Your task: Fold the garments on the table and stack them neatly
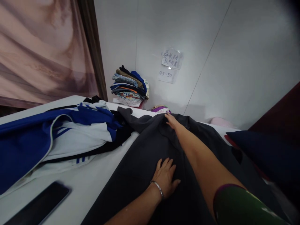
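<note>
A dark grey long-sleeved garment (150, 153), perhaps a jacket, lies spread over the white table, one sleeve reaching toward the back left. On its lower middle rests my left hand (165, 178), palm down with fingers spread and a silver bracelet at the wrist. Farther off, my right hand (172, 121) touches the garment's far edge, its fingers stretched out over the cloth. Part of the garment is hidden beneath my right forearm.
Blue and white clothes (79, 137) are heaped at left, with a phone (39, 203) in front of them. Folded clothes (128, 84) form a stack by the wall. Navy cloth (260, 153) lies at right. Handwritten paper signs (172, 58) hang on the wall.
</note>
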`<state>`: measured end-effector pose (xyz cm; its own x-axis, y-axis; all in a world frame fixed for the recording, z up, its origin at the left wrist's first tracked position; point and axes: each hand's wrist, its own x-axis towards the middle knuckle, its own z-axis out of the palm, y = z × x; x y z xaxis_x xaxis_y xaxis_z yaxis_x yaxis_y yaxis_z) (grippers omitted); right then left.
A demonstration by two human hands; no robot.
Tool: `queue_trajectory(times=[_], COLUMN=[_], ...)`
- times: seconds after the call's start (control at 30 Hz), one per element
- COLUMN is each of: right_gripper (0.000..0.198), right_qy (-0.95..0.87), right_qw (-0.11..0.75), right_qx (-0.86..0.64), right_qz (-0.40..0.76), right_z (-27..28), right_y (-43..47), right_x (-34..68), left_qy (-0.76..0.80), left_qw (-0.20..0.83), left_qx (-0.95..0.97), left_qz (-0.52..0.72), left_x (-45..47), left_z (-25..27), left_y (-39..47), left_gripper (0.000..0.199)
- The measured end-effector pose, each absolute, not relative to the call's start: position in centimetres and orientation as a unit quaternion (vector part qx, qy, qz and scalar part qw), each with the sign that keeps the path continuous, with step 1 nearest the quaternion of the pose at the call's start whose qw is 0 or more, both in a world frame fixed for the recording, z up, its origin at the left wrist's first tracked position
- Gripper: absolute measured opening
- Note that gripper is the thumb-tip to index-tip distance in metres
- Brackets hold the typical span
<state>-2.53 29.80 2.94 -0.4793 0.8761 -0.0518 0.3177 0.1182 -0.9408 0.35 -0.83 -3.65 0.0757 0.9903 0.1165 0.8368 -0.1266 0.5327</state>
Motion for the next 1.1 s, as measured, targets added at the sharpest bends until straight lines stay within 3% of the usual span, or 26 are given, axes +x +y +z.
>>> queue_trajectory(times=[0.23,0.37,0.5,0.77,0.9,1.1], right_gripper=[0.058,0.044,0.049,0.055,0.044,0.048], right_qy=[-0.804,-0.864,-0.923,-0.906,-0.876,-0.720], right_qw=[0.196,0.158,0.088,0.001,0.054,0.226], right_qx=[-0.401,-0.359,-0.317,-0.355,-0.432,-0.656], right_qz=[0.393,0.317,0.199,0.231,0.207,0.006], right_z=[-1.7,-2.3,-1.8,0.5,0.7,-1.1], right_y=[23.7,19.2,14.8,5.2,2.5,3.4], right_x=[1.4,5.4,10.7,23.8,30.7,41.7], left_qy=[0.639,0.643,0.644,0.635,0.635,0.631], left_qw=[0.146,0.143,0.129,0.091,0.085,0.076], left_qx=[0.720,0.725,0.732,0.748,0.750,0.755], left_qz=[0.228,0.204,0.181,0.169,0.166,0.161], left_x=[0.2,0.2,0.2,-0.2,-0.3,-0.3], left_z=[-3.5,-2.8,-2.4,-3.3,-3.3,-3.3], left_y=[-0.6,-0.3,0.0,0.6,0.8,1.0], left_gripper=[0.055,0.053,0.051,0.054,0.054,0.055])
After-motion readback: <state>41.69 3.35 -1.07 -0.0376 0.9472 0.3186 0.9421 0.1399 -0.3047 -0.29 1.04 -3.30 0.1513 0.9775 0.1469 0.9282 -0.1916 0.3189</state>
